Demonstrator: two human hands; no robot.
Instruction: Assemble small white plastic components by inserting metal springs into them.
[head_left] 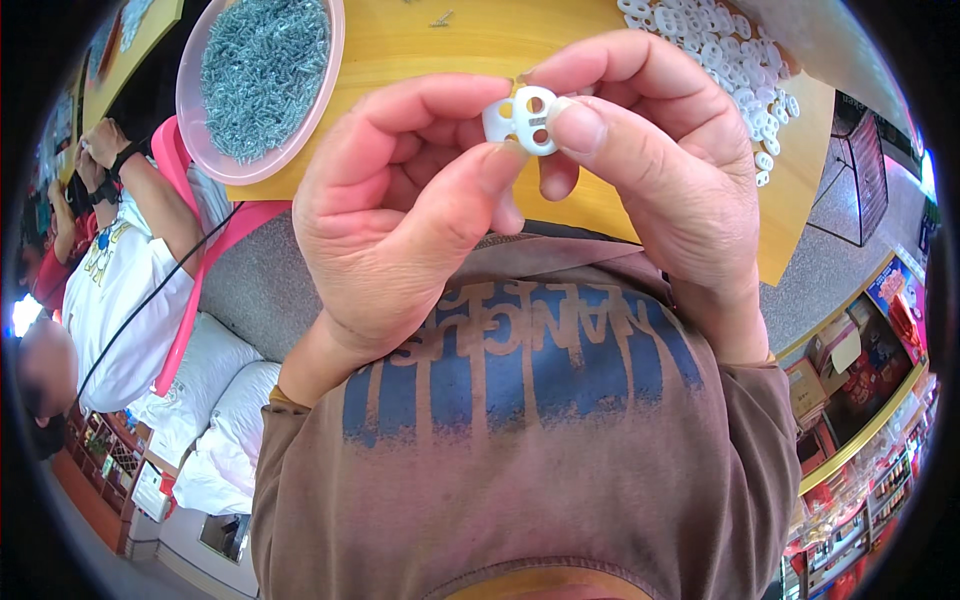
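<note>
In front of my chest, both hands hold a small white plastic cord lock (pixel 533 120) with two round holes and a slot between them. My left hand (pixel 385 215) pinches its left part between thumb and index finger. With thumb and fingers, my right hand (pixel 655 160) grips the oval right part. The two parts sit together, one partly inside the other. A tiny grey piece shows in the slot; my fingertips hide the outer edges.
A pink basin (pixel 338 60) full of small metal springs stands at the table's left. White oval plastic pieces (pixel 715 50) lie heaped at the right of the wooden table (pixel 420 55). Another person (pixel 130 265) sits at left beside a pink chair (pixel 172 160). White sacks (pixel 235 420) lie behind.
</note>
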